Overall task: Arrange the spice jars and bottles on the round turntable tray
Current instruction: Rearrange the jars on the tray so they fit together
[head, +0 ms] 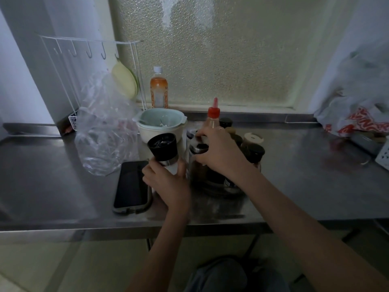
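My left hand (166,182) grips a grinder jar (163,149) with a black top and steel collar, tilted left, just left of the turntable tray (223,189). My right hand (219,150) rests over the jars on the tray, fingers closed around a dark jar with a steel collar (199,151). On the tray stand a red-capped squeeze bottle (213,115), a black-lidded jar (255,152), a white-lidded jar (253,139) and another black-capped jar (225,122) at the back. My right hand hides the tray's middle.
A phone (132,186) lies face up left of my left hand. Behind it are a crumpled clear plastic bag (103,131), stacked bowls (161,125), an orange drink bottle (159,89) and a white wire rack (92,60). Plastic bags (357,110) fill the right corner. The steel counter edge (126,226) runs in front.
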Motion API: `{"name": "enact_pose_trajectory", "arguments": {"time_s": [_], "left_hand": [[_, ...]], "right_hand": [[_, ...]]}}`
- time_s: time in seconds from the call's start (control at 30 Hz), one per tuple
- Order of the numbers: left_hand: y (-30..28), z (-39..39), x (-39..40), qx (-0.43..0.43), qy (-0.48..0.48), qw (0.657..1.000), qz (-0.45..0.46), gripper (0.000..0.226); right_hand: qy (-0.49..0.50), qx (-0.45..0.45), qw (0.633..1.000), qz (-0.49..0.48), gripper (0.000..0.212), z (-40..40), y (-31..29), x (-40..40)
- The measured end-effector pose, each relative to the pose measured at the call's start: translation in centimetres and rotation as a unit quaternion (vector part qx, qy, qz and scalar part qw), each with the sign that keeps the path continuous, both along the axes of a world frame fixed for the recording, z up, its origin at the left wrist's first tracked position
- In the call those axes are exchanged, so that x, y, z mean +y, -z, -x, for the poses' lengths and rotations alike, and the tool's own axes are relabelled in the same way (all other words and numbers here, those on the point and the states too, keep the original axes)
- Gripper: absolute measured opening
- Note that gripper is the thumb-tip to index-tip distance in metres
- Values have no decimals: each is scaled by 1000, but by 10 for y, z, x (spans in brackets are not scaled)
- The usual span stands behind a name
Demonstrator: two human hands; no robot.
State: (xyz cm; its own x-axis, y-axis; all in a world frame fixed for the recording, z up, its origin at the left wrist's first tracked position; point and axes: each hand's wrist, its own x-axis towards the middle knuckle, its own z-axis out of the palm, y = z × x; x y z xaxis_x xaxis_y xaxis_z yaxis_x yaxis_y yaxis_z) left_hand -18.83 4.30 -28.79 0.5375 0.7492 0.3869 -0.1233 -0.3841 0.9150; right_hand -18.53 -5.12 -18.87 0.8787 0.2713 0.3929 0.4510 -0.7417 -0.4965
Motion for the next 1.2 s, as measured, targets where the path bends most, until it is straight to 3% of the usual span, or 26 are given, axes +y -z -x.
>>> {"name": "enact_pose_trajectory", "arguments": {"time_s": [0.2,0.37,0.57,0.73,0.93,1.03,1.2], "left_hand": [[1,-1,0,-1,7,1000,1,41],[3,-3,1,-3,6,1000,-3,41],[4,-1,0,-15,11,1000,11,45],[-1,6,-2,-72,14,997,-2,45],[-5,16,-6,-180,59,982,1,50],[-5,11,-6,-223,88,970,-35,51],[-9,-10,3,-184,199,960,-76,35]], "right_hand": [[40,-46,998,-5,49,5,12,12],[68,-179,981,15,29,48,41,-3],[152,-88,978,111,28,73,93,-32],[181,-87,974,102,30,67,103,-25],[150,-103,974,138,52,72,105,-1],[141,-95,974,150,51,72,106,7],[123,-84,983,108,50,72,114,8]]}}
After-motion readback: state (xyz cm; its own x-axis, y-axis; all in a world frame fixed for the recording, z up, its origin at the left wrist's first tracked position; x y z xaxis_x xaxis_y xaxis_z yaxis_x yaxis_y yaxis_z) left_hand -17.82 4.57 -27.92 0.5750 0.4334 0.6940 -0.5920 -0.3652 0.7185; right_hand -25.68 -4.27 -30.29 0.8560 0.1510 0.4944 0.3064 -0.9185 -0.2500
